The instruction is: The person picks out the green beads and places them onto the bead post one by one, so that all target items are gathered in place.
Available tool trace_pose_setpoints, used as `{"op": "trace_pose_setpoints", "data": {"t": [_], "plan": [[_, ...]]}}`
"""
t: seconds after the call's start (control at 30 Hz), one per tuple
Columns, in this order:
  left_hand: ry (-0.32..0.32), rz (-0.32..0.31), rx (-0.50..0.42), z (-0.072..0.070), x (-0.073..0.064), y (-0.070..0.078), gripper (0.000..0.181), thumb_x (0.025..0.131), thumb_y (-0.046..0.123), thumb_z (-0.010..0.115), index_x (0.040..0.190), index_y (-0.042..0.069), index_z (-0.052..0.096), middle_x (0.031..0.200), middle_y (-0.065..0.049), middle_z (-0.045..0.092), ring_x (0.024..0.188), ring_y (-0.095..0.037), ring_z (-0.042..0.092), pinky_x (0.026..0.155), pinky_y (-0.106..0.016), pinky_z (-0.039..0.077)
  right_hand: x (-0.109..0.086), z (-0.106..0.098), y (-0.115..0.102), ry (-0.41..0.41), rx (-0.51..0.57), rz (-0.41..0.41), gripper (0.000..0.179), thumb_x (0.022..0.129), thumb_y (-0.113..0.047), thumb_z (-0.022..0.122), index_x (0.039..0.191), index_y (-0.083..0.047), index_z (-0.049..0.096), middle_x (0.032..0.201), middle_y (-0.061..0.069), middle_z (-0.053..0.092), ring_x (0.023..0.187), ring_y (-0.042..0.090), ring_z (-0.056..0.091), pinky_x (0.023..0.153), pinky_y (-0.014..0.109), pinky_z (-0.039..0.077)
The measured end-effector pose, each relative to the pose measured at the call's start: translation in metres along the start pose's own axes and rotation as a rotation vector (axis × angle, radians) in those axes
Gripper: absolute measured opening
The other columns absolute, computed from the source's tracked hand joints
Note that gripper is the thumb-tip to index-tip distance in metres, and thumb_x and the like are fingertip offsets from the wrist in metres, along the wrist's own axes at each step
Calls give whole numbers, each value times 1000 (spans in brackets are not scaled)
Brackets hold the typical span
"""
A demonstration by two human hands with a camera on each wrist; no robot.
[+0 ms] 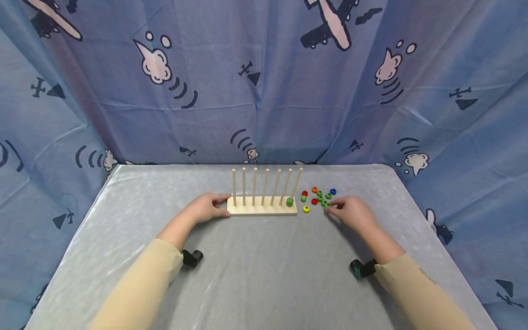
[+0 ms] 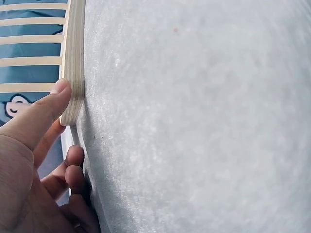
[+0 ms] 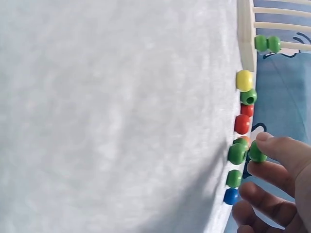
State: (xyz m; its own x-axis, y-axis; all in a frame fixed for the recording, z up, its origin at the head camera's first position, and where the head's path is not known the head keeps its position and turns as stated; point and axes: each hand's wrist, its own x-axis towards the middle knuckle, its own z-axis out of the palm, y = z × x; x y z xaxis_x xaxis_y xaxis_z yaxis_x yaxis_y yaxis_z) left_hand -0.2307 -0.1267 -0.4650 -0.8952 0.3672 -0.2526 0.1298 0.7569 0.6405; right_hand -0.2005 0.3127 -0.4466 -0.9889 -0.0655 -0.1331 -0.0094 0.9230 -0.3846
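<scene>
A pale wooden peg board with several upright rods stands at the middle of the table. Its left end is held by my left hand, thumb at the front edge and a finger behind, as the left wrist view shows. Two green beads are stacked on the rightmost rod. Thumb and index finger of my right hand pinch a green bead, just above the loose beads. Among those lie a yellow bead, a blue bead, a red bead and several green ones.
An orange bead and another red bead lie at the back of the loose group, right of the board. A grey cloth covers the table. Behind it hangs a blue patterned curtain.
</scene>
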Motion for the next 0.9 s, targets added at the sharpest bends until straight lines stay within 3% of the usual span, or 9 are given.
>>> {"op": "trace_pose_setpoints", "data": {"t": [0.33,0.63,0.9], "plan": [[4,7,3,0,0,0,65,85,31,79,144,18,55,84,-4,51,75,-18,45,67,-33,36,-1,-15,-16,27,38,-10,43,90,-40,71,119,-7,73,92,7,66,77,22,54,60,33,43],[10,8,10,0,0,0,65,85,31,80,143,19,56,85,-4,51,76,-18,45,68,-34,37,-4,-33,-46,113,94,-65,38,91,-38,71,117,-12,75,99,7,68,82,23,56,62,34,46],[14,9,3,2,0,0,64,84,31,80,143,19,56,85,-4,51,78,-18,46,70,-34,37,-6,-50,-76,155,136,-114,43,91,-49,68,119,-18,74,98,4,67,83,21,57,62,36,46]]}}
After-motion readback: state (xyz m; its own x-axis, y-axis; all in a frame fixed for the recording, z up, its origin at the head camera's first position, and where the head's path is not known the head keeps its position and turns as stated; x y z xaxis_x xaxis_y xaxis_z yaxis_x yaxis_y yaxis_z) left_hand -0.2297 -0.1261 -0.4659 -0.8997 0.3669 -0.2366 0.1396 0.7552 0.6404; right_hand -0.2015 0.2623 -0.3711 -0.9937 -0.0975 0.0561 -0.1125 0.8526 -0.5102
